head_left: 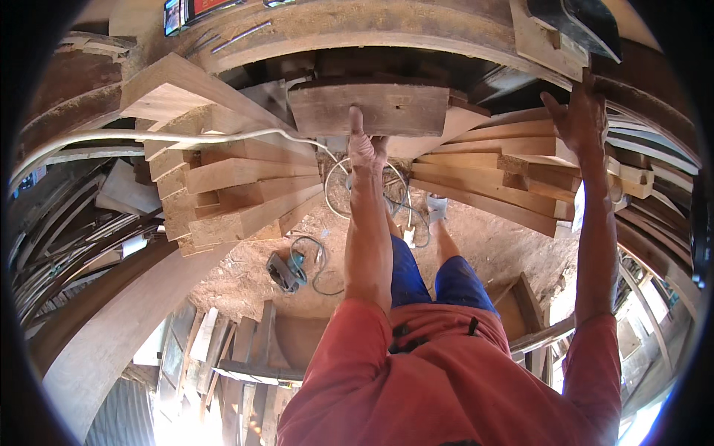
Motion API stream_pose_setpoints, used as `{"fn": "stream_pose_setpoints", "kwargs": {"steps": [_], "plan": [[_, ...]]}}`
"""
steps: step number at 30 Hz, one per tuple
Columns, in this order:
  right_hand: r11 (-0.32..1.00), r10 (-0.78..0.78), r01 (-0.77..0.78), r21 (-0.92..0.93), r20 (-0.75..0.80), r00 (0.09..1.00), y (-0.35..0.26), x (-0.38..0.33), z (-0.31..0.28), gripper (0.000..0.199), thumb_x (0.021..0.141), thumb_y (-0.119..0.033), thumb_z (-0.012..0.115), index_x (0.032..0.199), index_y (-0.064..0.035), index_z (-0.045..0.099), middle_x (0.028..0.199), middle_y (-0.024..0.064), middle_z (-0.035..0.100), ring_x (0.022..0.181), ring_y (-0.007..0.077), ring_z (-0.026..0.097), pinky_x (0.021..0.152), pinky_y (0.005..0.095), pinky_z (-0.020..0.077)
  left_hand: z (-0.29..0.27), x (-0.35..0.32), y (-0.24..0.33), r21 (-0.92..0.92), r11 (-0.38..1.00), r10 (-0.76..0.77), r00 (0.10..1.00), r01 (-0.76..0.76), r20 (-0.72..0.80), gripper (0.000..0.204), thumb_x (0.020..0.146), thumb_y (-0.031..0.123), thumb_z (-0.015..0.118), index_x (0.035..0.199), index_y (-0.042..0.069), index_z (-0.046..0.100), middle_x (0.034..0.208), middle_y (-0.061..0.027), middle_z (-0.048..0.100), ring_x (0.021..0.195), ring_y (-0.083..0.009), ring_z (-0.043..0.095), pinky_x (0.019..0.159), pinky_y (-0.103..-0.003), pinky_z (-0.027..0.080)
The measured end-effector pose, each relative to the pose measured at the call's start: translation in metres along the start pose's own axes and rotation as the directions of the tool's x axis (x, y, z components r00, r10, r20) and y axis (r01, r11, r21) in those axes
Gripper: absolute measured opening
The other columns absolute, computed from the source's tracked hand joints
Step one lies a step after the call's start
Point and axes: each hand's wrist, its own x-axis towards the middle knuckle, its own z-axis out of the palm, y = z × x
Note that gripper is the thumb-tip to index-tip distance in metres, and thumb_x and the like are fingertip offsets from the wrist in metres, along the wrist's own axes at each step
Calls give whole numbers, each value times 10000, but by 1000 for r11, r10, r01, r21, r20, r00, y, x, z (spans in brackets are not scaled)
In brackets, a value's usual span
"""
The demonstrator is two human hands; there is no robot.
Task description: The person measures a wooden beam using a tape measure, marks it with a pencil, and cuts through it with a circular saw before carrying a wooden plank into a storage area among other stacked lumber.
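Against left hand (366, 145): wooden block (370, 108).

A weathered brown wooden board (370, 108) lies flat, end-on, between stacked planks.

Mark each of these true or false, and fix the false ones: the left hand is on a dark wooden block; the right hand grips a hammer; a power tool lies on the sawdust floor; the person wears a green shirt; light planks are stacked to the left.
1. The left hand is on a dark wooden block. True: its fingers press against the block's front face.
2. The right hand grips a hammer. False: it is open, fingers spread, beside the stacked boards on the right.
3. A power tool lies on the sawdust floor. True: its cord curls next to it.
4. The person wears a green shirt. False: the shirt is red.
5. Light planks are stacked to the left. True.
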Motion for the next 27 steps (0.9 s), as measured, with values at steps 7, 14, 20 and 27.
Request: {"fn": "stream_pose_setpoints", "kwargs": {"steps": [7,14,20,27], "plan": [[999,23,-23,-21,-5,1000,-2,3,0,754,851,-484,723,1359,18,481,1355,262,536,1170,479,546,980,525,481,-30,-4,-13,-43,998,49,985,-42,164,587,739,298,903,1221,139,608,1246,-51,628,1208,-281,563,1032,-512,520],[994,-105,104,-18,-113,988,17,3,14,735,841,-452,754,1333,33,502,1247,275,604,977,483,638,833,524,533,-13,-3,-11,-58,990,136,979,-128,152,621,760,268,894,1283,138,585,1229,-51,640,1162,-265,582,971,-476,526],[992,-119,112,-50,-172,978,10,-1,12,748,847,-449,748,1341,51,489,1236,272,616,1003,495,621,865,527,519,-20,1,-2,44,997,63,990,-69,124,779,773,432,862,1398,128,510,1346,-60,561,1236,-291,520,1000,-511,477],[1000,-10,11,13,-83,997,-2,0,0,814,846,-446,750,1396,57,424,1312,273,565,1041,482,601,899,526,503,-31,-12,3,132,990,-50,999,48,8,946,821,672,703,1492,107,349,1454,-151,420,1297,-364,439,1072,-588,353]]}}
